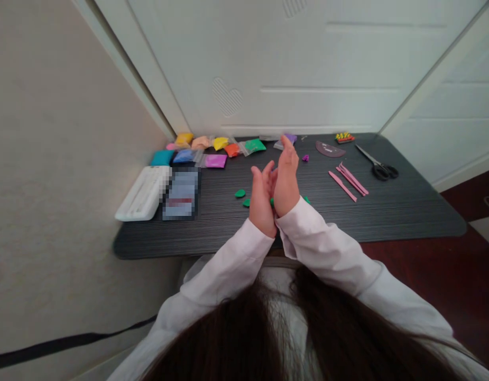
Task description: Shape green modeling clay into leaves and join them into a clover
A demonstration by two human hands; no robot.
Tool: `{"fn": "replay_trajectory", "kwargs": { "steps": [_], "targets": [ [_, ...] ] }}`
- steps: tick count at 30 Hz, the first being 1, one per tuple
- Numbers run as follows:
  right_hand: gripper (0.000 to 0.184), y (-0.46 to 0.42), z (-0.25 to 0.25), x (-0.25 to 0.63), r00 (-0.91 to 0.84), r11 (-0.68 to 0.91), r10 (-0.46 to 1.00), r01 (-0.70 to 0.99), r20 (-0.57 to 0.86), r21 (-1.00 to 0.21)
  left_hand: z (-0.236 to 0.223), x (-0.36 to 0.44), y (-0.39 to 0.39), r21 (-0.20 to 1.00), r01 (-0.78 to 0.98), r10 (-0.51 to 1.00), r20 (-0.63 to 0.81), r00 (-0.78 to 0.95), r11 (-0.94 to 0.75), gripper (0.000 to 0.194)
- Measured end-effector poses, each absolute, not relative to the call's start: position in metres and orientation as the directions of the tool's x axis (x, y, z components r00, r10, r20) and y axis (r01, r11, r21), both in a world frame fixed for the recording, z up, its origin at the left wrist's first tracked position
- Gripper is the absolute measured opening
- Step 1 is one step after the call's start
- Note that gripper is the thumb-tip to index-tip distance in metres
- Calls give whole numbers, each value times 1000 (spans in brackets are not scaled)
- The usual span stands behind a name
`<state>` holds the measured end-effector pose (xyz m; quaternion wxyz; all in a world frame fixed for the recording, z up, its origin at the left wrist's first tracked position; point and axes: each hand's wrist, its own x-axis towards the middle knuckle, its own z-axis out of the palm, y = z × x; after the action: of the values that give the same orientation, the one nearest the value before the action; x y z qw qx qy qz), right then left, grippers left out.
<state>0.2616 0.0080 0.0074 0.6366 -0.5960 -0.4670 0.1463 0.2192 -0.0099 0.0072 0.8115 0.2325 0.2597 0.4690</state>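
My left hand [262,201] and my right hand [287,180] are held palm to palm above the middle of the dark table. The fingers of both are stretched out, the right hand's reaching a little farther forward. Whatever may lie between the palms is hidden. Beside and partly behind my hands, small green clay pieces lie on the table, among them a leaf-shaped green piece [240,193] and another green piece [246,203]. A small purple clay lump [305,158] rests beyond my right hand.
Along the back are clay packets, including a green packet [255,145] and a magenta packet [215,161]. At left lie a white case [144,194] and a blurred phone-like object [181,194]. Rightward are pink tools [353,178], black scissors [381,168] and a translucent half-round scraper [330,150].
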Motion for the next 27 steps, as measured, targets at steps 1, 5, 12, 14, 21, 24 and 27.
{"fn": "replay_trajectory", "kwargs": {
  "steps": [1, 5, 12, 14, 21, 24, 27],
  "targets": [
    [58, 10, 10, 263, 541, 243, 721, 389, 434, -888, 4, 218, -9, 598, -658, 876, -181, 447, 459, 59],
    [54, 7, 21, 275, 585, 296, 634, 420, 505, -858, -5, 211, -4, 478, -640, 789, -227, 571, 601, 64],
    [26, -37, 15, 311, 507, 408, 540, 541, 672, -735, 1, 211, -4, 257, -775, 816, -160, 555, 577, 62],
    [19, -53, 7, 311, 389, 403, 650, 552, 653, -730, 2, 211, -4, 255, -783, 824, -160, 544, 567, 62],
    [17, -73, -10, 291, 77, 342, 849, 675, 523, -654, -2, 208, -4, 392, -785, 868, -76, 491, 479, 59],
    [14, -70, -12, 289, 103, 340, 842, 662, 530, -668, 0, 208, -8, 482, -758, 874, -34, 484, 439, 61],
    [11, -68, -12, 292, 119, 352, 835, 633, 537, -689, 5, 206, -9, 573, -719, 872, 13, 488, 394, 64]
  ]
}}
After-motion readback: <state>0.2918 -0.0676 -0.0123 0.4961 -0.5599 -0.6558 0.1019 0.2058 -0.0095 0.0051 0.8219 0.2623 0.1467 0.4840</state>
